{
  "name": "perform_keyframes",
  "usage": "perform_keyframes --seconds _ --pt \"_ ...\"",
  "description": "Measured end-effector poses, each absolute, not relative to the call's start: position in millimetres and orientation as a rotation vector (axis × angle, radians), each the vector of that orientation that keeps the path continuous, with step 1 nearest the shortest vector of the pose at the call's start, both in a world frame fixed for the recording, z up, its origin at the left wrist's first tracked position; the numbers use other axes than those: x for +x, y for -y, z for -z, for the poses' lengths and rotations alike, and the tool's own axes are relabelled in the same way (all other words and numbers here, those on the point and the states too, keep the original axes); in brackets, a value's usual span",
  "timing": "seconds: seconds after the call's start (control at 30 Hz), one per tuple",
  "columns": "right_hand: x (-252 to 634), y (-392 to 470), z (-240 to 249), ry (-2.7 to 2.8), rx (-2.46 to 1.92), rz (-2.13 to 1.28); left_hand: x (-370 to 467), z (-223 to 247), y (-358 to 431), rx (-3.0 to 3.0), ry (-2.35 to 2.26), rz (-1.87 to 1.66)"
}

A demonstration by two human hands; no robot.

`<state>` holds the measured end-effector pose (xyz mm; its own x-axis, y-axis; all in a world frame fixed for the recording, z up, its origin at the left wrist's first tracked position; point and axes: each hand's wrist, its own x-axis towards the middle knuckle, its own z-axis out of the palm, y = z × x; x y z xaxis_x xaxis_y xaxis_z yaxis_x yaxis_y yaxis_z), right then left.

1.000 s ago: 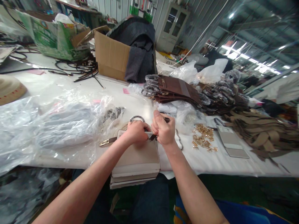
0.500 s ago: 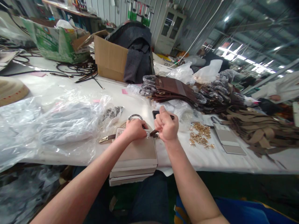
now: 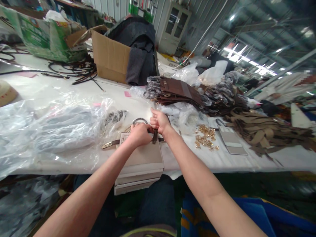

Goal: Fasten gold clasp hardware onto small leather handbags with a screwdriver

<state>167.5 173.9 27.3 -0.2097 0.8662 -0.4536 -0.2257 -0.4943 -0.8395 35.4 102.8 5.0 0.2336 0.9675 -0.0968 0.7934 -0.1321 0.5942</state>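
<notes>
A beige handbag (image 3: pixel 145 154) lies at the table's front edge, its lower end overhanging toward my lap. Its dark round handle (image 3: pixel 139 119) arches beyond the top. A dark brown strap with a gold-coloured metal end (image 3: pixel 107 144) sticks out to the left. My left hand (image 3: pixel 140 134) is closed on the upper part of the bag, fingertips hidden at the strap. Right beside it, my right hand (image 3: pixel 159 121) makes a fist around a dark brown stick-shaped tool (image 3: pixel 155 136), whose lower end points down at the bag; its kind is unclear.
Small gold-coloured metal fittings (image 3: pixel 206 135) lie right of the bag, beside a flat grey panel (image 3: pixel 232 140). Brown straps (image 3: pixel 266 130) and stacked brown bag pieces (image 3: pixel 181 90) lie farther right and behind. Plastic-wrapped goods (image 3: pixel 66 128) cover the left. A cardboard box (image 3: pixel 111 59) stands behind.
My right hand has moved left, close to my left hand, and the brown tool now points downward over the bag. My left hand stays on the bag. The view has shifted slightly.
</notes>
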Motion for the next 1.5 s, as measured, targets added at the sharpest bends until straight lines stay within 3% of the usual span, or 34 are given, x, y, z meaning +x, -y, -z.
perform_keyframes --seconds 0.1,0.27,0.57,0.77,1.13,1.5 --pt "171 -167 -35 0.867 -1.222 -1.797 35 -7 -103 1.956 -1.602 -0.427" --pt "175 -117 -51 1.126 -0.893 -1.299 34 -11 -101 1.913 -1.579 -0.432" --pt "171 -89 -33 1.305 -0.91 -1.032 33 -12 -99 1.894 -1.573 -0.459" --pt "170 -85 -47 1.255 -0.87 -1.063 33 -11 -99 1.887 -1.56 -0.473" --pt "161 -89 -25 1.306 -0.955 -0.981 32 -10 -101 1.908 -1.57 -0.43" --pt "162 -143 -57 1.117 -0.992 -1.281 31 -12 -99 1.887 -1.576 -0.456"
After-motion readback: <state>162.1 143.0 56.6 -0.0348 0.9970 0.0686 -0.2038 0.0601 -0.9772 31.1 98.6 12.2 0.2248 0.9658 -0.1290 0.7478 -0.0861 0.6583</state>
